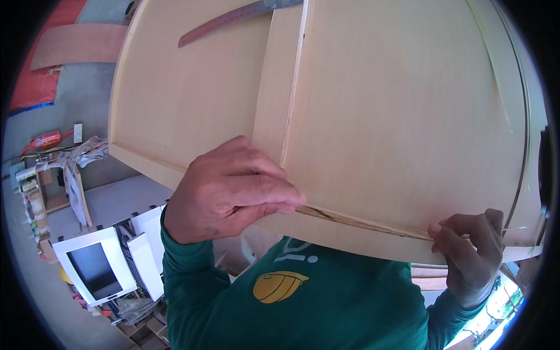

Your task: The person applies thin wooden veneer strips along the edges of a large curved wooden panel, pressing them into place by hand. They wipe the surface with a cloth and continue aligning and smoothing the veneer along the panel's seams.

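Observation:
A thin strip of wood with a dark, rough edge runs along the near rim of a pale wooden cabinet frame. My left hand pinches its left end between thumb and fingers, where a raised divider meets the near rim. Over the right part of the same rim, my right hand is closed on the strip with thumb and fingertips. A thin end pokes out past that hand. Whether the strip touches the rim all along, I cannot tell.
A long flat blade, reddish to grey, lies across the divider at the top. A pale green thin strip runs down the panel's right side. To the left are a white-framed screen, a red bottle and a cluttered shelf.

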Motion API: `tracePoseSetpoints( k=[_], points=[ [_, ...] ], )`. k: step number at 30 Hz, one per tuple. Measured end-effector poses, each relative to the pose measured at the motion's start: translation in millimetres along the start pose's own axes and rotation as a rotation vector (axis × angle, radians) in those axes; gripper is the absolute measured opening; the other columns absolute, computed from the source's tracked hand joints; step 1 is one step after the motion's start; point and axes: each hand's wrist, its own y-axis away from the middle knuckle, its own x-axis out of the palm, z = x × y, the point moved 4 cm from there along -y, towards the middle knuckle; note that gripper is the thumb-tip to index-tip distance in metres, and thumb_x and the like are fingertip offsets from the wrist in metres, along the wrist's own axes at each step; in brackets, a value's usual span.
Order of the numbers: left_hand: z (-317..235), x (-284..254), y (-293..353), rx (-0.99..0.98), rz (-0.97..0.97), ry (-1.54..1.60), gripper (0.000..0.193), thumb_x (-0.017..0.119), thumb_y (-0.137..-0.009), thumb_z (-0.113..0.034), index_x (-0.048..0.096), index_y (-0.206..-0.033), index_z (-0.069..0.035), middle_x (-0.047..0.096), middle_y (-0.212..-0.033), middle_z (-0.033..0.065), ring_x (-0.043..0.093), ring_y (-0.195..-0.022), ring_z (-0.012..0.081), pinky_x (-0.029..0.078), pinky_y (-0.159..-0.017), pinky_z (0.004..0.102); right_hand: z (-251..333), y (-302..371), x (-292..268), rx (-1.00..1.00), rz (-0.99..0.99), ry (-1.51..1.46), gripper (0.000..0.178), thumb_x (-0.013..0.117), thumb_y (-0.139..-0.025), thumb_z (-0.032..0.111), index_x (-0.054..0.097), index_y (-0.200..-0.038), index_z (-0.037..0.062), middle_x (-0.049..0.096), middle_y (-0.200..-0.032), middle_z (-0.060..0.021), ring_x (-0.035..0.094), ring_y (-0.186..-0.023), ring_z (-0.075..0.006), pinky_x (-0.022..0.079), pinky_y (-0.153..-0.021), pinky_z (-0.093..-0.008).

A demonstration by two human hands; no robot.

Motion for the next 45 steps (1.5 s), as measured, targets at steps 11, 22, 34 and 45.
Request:
tracePoseSetpoints(
  k=[11,22,34,45],
  points=[
    [-9.2,-5.1,-2.5,-0.11,0.003,-0.067,0.03,0.093,-0.081,0.002,0.091,-0.107,-0.013,0.083,-0.094,0.0012,0.072,-0.082,0.0184,0.052,-0.072,0.0347,3.8,-11.2,2.1,-0.035,-0.001,0.052,0.03,0.088,-0.093,0.011,0.074,-0.118,0.0138,0.074,-0.084,-0.0053,0.069,-0.069,-0.016,0.042,-0.069,-0.0394],
    [-17.9,-6.8,4.5,-0.106,-0.003,-0.201,0.028,0.091,-0.077,0.0,0.09,-0.101,-0.014,0.08,-0.096,0.002,0.07,-0.08,0.0199,0.052,-0.07,0.0353,6.6,-19.8,5.8,-0.022,0.028,0.018,0.036,0.088,-0.087,0.0,0.073,-0.115,0.0165,0.073,-0.083,-0.0052,0.066,-0.071,-0.0197,0.043,-0.069,-0.0405],
    [-31.2,-0.6,31.0,-0.082,-0.177,-0.325,0.026,0.1,-0.073,-0.016,0.09,-0.095,-0.025,0.077,-0.092,-0.0048,0.069,-0.075,0.0168,0.051,-0.071,0.0332,9.1,-26.0,10.8,0.024,0.158,-0.173,0.041,0.092,-0.08,0.011,0.072,-0.113,0.0223,0.069,-0.081,-0.0043,0.068,-0.071,-0.0212,0.049,-0.074,-0.0422],
    [-24.3,23.8,47.5,-0.031,-0.27,-0.393,0.034,0.102,-0.077,-0.03,0.092,-0.109,-0.036,0.07,-0.103,-0.0117,0.06,-0.101,0.0148,0.065,-0.092,0.0317,-3.1,-24.4,19.3,0.144,0.236,-0.161,0.039,0.089,-0.081,0.007,0.07,-0.11,0.0253,0.066,-0.087,-0.0058,0.062,-0.083,-0.0266,0.052,-0.073,-0.0423]
  ],
)
